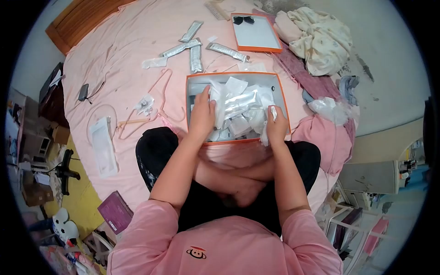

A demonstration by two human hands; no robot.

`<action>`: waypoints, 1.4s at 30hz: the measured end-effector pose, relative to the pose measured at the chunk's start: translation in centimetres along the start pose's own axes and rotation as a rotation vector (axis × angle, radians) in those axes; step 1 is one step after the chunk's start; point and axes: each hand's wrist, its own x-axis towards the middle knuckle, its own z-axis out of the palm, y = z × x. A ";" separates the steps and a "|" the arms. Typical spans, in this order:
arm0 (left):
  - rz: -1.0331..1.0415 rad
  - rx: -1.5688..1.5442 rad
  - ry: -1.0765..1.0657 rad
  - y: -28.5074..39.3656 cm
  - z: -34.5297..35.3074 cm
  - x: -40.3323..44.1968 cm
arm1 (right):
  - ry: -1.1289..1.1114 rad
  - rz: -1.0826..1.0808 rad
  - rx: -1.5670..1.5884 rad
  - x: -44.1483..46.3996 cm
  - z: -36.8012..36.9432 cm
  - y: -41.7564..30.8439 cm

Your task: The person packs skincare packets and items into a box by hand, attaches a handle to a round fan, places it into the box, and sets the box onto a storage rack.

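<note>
An orange-rimmed box [187,98] stands in front of my crossed legs, filled with white and clear plastic packets. My left hand [202,113] reaches over its left side, the fingers and thumb closed against the edge of a clear plastic packet [219,103]. At the box's right side my right hand [277,127] is closed on a crumpled white plastic bag [264,136], part of which shows above the fingers. Between the hands, a shiny silver packet [240,103] lies on top of the pile. Things lower in the box are hidden.
Several silver sachets [195,57] lie beyond the box. The orange lid [256,34] holds a dark bow-shaped item [243,20]. Pink hangers [161,98] and a flat clear-and-white package [103,146] lie left. Bunched cloth [321,39] and a clear plastic bag [330,111] are right.
</note>
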 end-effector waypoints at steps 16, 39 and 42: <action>-0.301 0.929 -0.099 -15.6 -11.5 8.6 | -0.020 0.029 -0.099 -0.8 0.5 -0.2; -0.224 -0.690 0.044 -4.9 -8.8 7.5 | -0.001 0.062 -0.110 -1.1 0.4 -0.1; -0.284 -0.806 -0.180 1.8 -5.6 5.4 | -0.013 0.080 -0.092 -1.1 0.2 -0.4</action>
